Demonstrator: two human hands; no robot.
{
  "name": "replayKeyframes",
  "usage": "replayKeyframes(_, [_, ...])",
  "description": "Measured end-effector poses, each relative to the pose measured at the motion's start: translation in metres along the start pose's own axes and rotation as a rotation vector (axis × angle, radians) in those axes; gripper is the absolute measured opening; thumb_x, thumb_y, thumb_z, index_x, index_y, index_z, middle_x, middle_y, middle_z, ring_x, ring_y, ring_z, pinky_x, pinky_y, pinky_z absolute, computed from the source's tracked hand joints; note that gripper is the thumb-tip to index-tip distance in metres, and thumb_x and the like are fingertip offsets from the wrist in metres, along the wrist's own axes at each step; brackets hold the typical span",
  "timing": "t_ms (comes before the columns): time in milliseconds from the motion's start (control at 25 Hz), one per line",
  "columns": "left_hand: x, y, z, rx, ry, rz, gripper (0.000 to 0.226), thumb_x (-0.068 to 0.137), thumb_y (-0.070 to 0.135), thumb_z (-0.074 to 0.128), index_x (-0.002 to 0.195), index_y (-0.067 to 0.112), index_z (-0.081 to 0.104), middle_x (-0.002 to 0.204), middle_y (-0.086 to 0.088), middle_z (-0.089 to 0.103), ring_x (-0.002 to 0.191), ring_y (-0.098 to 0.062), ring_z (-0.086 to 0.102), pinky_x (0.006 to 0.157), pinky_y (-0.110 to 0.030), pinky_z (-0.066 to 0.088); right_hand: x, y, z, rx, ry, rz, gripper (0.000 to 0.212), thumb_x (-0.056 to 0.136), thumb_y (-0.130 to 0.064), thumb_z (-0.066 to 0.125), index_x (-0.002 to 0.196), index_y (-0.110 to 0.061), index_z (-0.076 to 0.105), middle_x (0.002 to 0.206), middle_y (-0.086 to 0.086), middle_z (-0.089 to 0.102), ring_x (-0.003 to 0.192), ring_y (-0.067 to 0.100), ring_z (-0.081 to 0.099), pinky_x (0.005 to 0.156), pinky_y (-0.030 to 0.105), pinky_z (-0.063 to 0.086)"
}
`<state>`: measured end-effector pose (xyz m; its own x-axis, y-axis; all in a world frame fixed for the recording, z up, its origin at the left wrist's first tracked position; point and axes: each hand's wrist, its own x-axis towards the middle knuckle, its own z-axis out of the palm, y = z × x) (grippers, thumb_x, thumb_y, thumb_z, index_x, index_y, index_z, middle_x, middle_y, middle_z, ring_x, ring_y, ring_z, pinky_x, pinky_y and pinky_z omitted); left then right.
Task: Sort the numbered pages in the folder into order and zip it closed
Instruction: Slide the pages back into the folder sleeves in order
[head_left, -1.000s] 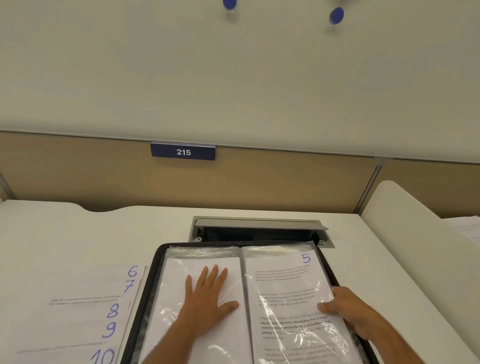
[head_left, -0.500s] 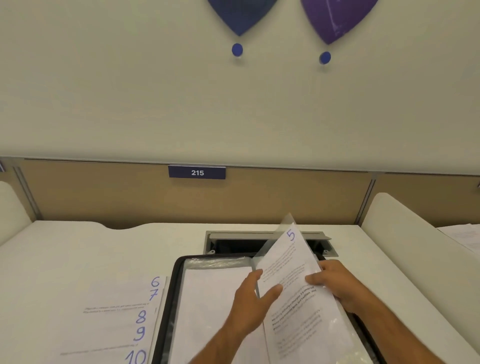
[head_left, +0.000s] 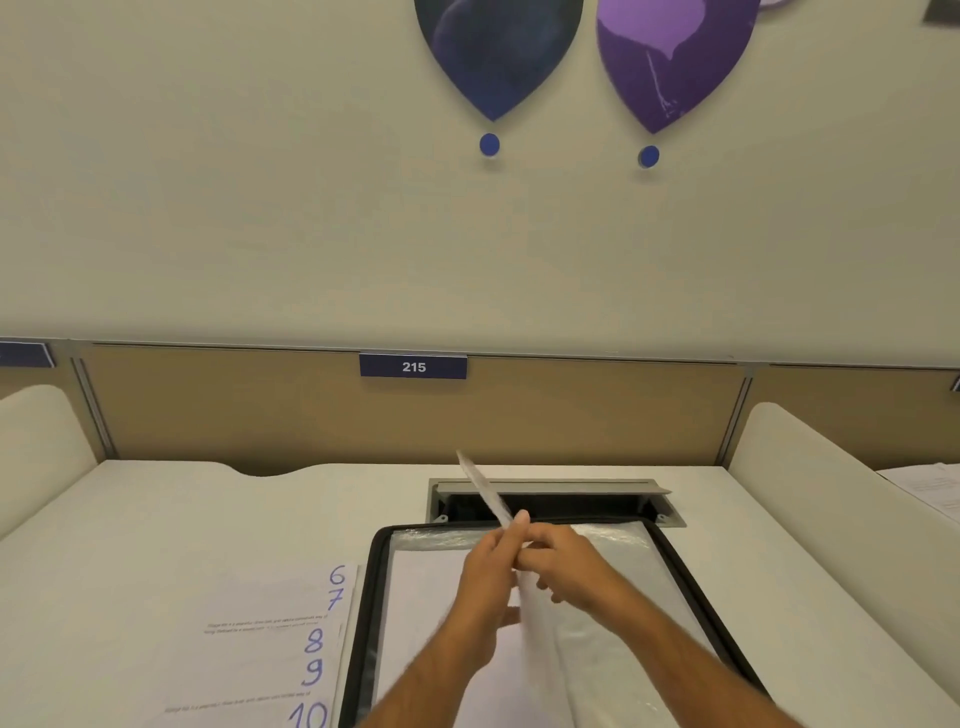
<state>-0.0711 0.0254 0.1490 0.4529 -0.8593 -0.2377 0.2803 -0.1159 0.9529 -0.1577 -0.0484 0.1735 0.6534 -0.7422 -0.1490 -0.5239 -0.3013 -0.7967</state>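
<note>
A black zip folder (head_left: 363, 623) lies open on the white desk (head_left: 156, 519) at about 6 o'clock, its long axis running from 6 toward 12 o'clock and its near end cut off by the bottom edge. Clear plastic sleeves (head_left: 613, 540) line both halves.

Over the spine the person holds one sleeved page (head_left: 485, 493) on edge, so only its thin profile shows; that edge runs from the hands up toward 11 o'clock, its tip crossing the grey cable hatch (head_left: 550, 491) set in the desk at 12 o'clock. Its face and number cannot be read.

The left hand (head_left: 491, 577) pinches the sheet's upper part, thumb and forefinger pressed together on it. The right hand (head_left: 563, 566) sits just beside it at 3 o'clock, fingers curled toward the sheet; whether it actually grips the sheet cannot be told, since the left hand covers the contact.

At 9 o'clock of the folder a fanned stack of pages (head_left: 291, 639) lies flat, showing handwritten 6, 7, 8, 9 and 10 down its right edge; its printed text is too small to read, and its lower part is cut off.
</note>
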Motion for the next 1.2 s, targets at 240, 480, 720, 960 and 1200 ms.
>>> replayKeyframes(240, [0.016,-0.004,-0.048,0.236,0.171,0.000,0.013,0.094,0.028,0.068,0.106,0.024,0.068,0.101,-0.001,0.073,0.089,-0.021,0.072,0.076,-0.036,0.062,0.007,0.019,0.035,0.105,-0.079,-0.027,0.031,0.103,-0.040,0.046,0.128,-0.029,0.060,0.128,-0.007,0.059,0.106,0.006,0.058,0.084,0.014,0.046])
replayKeyframes(480, [0.034,-0.024,-0.104,0.486,0.324,-0.022,0.009,0.085,0.008,0.067,0.082,0.015,0.072,0.086,-0.007,0.074,0.081,-0.025,0.071,0.078,-0.043,0.061,0.005,0.068,0.072,-0.324,0.026,0.030,0.119,0.051,-0.094,0.004,0.152,-0.035,0.029,0.164,-0.008,0.018,0.150,0.015,0.019,0.123,0.037,0.018])
replayKeyframes(720, [0.036,-0.064,-0.133,0.773,0.399,-0.082,0.042,0.086,0.016,0.067,0.127,0.010,0.059,0.121,-0.008,0.064,0.099,-0.020,0.060,0.089,-0.028,0.048,0.009,0.127,0.108,-0.492,-0.070,-0.028,0.115,0.070,-0.095,0.008,0.160,-0.023,0.006,0.168,0.004,-0.004,0.151,0.014,-0.018,0.122,0.033,-0.004])
replayKeyframes(960, [0.024,-0.085,-0.135,1.063,0.379,-0.055,0.033,0.096,0.024,0.055,0.127,0.018,0.046,0.112,0.000,0.059,0.099,-0.017,0.059,0.093,-0.029,0.050,0.039,0.193,0.147,-0.791,-0.018,-0.137,0.085,0.084,-0.086,0.024,0.132,-0.022,0.049,0.167,0.007,-0.009,0.154,0.024,-0.010,0.120,0.035,-0.003])
replayKeyframes(1200, [0.027,-0.112,-0.139,1.401,0.355,0.136,0.039,0.103,0.034,0.042,0.142,0.028,0.039,0.148,0.004,0.037,0.130,-0.017,0.041,0.106,-0.029,0.040,0.035,0.178,0.144,-0.799,0.090,-0.230,0.086,0.081,-0.088,0.028,0.134,-0.024,0.049,0.168,0.000,-0.007,0.154,0.019,-0.009,0.121,0.036,-0.001])
